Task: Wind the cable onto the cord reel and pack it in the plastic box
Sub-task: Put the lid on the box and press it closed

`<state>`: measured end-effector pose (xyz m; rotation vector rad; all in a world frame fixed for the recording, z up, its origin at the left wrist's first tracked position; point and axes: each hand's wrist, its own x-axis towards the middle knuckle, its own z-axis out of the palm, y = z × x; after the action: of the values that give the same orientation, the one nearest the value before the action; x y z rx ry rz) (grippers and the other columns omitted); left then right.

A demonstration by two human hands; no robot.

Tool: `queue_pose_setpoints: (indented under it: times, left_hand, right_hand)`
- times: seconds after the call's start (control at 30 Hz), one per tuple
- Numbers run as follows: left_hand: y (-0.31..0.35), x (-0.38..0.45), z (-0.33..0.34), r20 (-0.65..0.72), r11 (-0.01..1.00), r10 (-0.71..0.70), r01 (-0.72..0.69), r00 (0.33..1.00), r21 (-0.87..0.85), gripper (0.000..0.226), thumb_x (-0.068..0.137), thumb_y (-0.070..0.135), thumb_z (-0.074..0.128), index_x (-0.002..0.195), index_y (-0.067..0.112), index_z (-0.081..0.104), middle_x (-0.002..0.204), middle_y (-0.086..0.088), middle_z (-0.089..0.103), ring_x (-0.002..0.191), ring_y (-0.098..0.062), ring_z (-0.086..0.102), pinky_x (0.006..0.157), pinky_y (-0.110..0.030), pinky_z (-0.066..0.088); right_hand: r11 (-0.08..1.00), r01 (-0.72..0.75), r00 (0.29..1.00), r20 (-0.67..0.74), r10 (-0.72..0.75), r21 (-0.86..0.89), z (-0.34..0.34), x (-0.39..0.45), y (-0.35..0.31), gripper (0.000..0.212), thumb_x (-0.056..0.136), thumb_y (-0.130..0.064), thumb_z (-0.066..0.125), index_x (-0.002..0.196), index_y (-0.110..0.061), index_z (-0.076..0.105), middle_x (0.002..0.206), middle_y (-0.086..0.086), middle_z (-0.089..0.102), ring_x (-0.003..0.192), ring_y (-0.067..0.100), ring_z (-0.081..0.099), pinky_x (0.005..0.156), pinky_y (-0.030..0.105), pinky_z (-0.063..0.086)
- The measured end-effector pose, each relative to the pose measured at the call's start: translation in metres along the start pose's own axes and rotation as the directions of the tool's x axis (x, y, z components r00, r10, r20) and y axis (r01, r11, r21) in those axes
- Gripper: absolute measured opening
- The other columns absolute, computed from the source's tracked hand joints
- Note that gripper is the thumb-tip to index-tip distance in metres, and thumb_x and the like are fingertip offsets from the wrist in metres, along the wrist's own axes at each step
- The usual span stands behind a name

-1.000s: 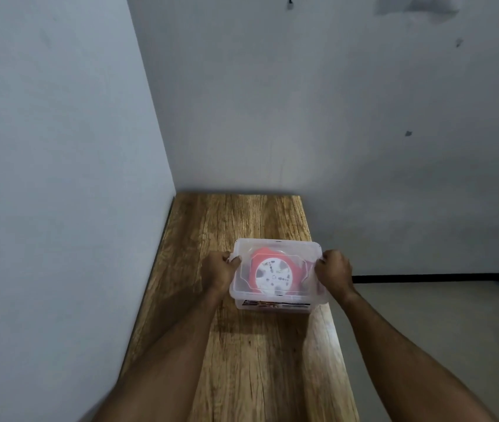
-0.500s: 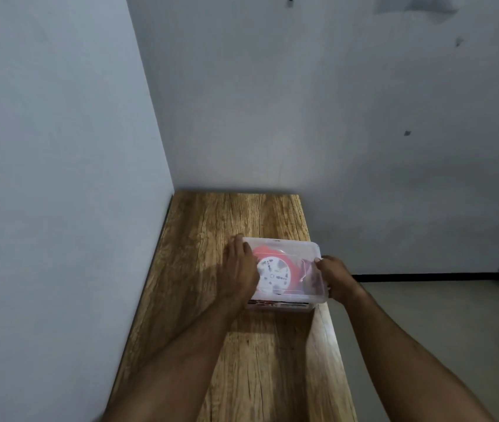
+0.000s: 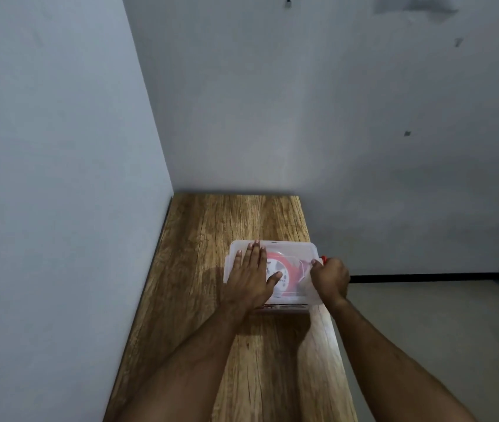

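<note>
Now: our left hand (image 3: 249,277), fingers flat, pins the lid (image 3: 291,252) on the box (image 3: 284,307); our right hand (image 3: 330,277), curled, grips its right-edge red latch (image 3: 323,259), reel (image 3: 284,269) inside.

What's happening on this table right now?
A person is closing a clear plastic box on a wooden table. The red cord reel already lies inside, under the lid. The left hand presses flat on the lid, while the right hand grips the box's right end, where a red latch shows.
</note>
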<state>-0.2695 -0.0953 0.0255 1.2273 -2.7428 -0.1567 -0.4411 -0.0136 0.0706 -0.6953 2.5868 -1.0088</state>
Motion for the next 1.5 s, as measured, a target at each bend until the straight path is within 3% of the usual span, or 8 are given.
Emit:
queue_pose_setpoints:
  times: [0.3, 0.4, 0.53, 0.87, 1.0, 1.13, 1.33, 1.5]
  left_hand:
    - [-0.001, 0.001, 0.003, 0.004, 1.000, -0.022, 0.022, 1.000, -0.017, 0.094, 0.093, 0.071, -0.003, 0.159, 0.007, 0.013, 0.167, -0.011, 0.008, 0.156, -0.024, 0.006, 0.124, -0.044, -0.005]
    - [0.000, 0.002, 0.002, -0.017, 1.000, -0.004, 0.004, 1.000, -0.016, 0.086, 0.099, 0.066, 0.007, 0.158, 0.005, 0.016, 0.166, -0.013, 0.008, 0.155, -0.025, 0.009, 0.126, -0.046, 0.002]
    - [-0.003, -0.002, 0.005, -0.083, 1.000, 0.027, -0.026, 0.996, 0.002, 0.077, 0.101, 0.057, 0.019, 0.155, 0.003, 0.028, 0.163, -0.017, 0.024, 0.152, -0.029, 0.024, 0.124, -0.051, 0.016]
    - [-0.002, -0.001, -0.018, -0.253, 0.933, -0.295, 0.221, 0.921, -0.282, 0.060, 0.100, 0.037, 0.049, 0.149, 0.004, 0.039, 0.153, -0.013, 0.043, 0.139, -0.026, 0.043, 0.113, -0.037, 0.039]
    - [-0.021, 0.000, -0.021, 0.146, 0.364, -0.708, 0.535, 0.691, -0.763, 0.050, 0.095, 0.039, 0.059, 0.132, 0.006, 0.055, 0.129, -0.012, 0.063, 0.110, -0.027, 0.063, 0.090, -0.037, 0.055]
    - [-0.036, -0.005, -0.014, 0.580, -0.202, -0.533, 0.573, 0.616, -0.795, 0.041, 0.086, 0.044, 0.068, 0.110, 0.011, 0.070, 0.100, -0.010, 0.075, 0.088, -0.031, 0.073, 0.084, -0.048, 0.061]
    - [-0.038, -0.006, -0.009, 0.487, -0.165, -0.660, 0.522, 0.572, -0.837, 0.050, 0.073, 0.044, 0.082, 0.107, 0.011, 0.067, 0.096, -0.005, 0.075, 0.080, -0.026, 0.074, 0.068, -0.039, 0.063]
    - [-0.020, -0.006, -0.027, 0.164, 0.270, -0.744, 0.517, 0.648, -0.812, 0.048, 0.091, 0.030, 0.072, 0.128, 0.012, 0.050, 0.121, -0.009, 0.064, 0.104, -0.030, 0.066, 0.085, -0.039, 0.058]
  right_hand:
    - [0.927, 0.251, 0.966, 0.016, -0.257, -0.278, 0.005, -0.020, -0.006, 0.034, 0.098, -0.020, 0.058, 0.123, 0.004, 0.058, 0.120, 0.023, 0.065, 0.106, 0.035, 0.065, 0.080, 0.033, 0.053]
    - [0.736, 0.516, 0.845, 0.119, -0.522, -0.438, 0.025, -0.017, -0.001, 0.061, 0.103, -0.034, 0.048, 0.146, 0.008, 0.037, 0.151, 0.031, 0.037, 0.142, 0.044, 0.036, 0.116, 0.047, 0.029]
    - [0.549, 0.710, 0.693, 0.296, -0.658, -0.442, 0.048, -0.016, 0.007, 0.055, 0.106, -0.028, 0.034, 0.137, 0.015, 0.048, 0.145, 0.037, 0.041, 0.134, 0.049, 0.045, 0.111, 0.059, 0.039]
    - [0.631, 0.644, 0.763, 0.304, -0.570, -0.432, 0.057, -0.015, 0.009, 0.076, 0.107, -0.035, -0.001, 0.138, 0.015, 0.047, 0.145, 0.035, 0.043, 0.133, 0.047, 0.047, 0.108, 0.060, 0.040]
    - [0.656, 0.618, 0.785, 0.294, -0.545, -0.433, 0.054, -0.017, 0.006, 0.074, 0.107, -0.034, -0.001, 0.137, 0.013, 0.048, 0.143, 0.034, 0.046, 0.133, 0.047, 0.048, 0.108, 0.060, 0.041]
    - [0.668, 0.611, 0.791, 0.295, -0.536, -0.425, 0.055, -0.016, 0.006, 0.073, 0.107, -0.031, 0.000, 0.136, 0.013, 0.050, 0.142, 0.034, 0.048, 0.130, 0.047, 0.050, 0.104, 0.060, 0.045]
    - [0.665, 0.608, 0.793, 0.300, -0.530, -0.433, 0.057, -0.015, 0.007, 0.066, 0.106, -0.031, 0.008, 0.141, 0.012, 0.045, 0.147, 0.032, 0.042, 0.137, 0.045, 0.044, 0.110, 0.059, 0.040]
    - [0.672, 0.610, 0.792, 0.295, -0.534, -0.420, 0.055, -0.016, 0.006, 0.076, 0.106, -0.037, -0.003, 0.141, 0.011, 0.044, 0.147, 0.031, 0.043, 0.137, 0.045, 0.044, 0.111, 0.059, 0.039]
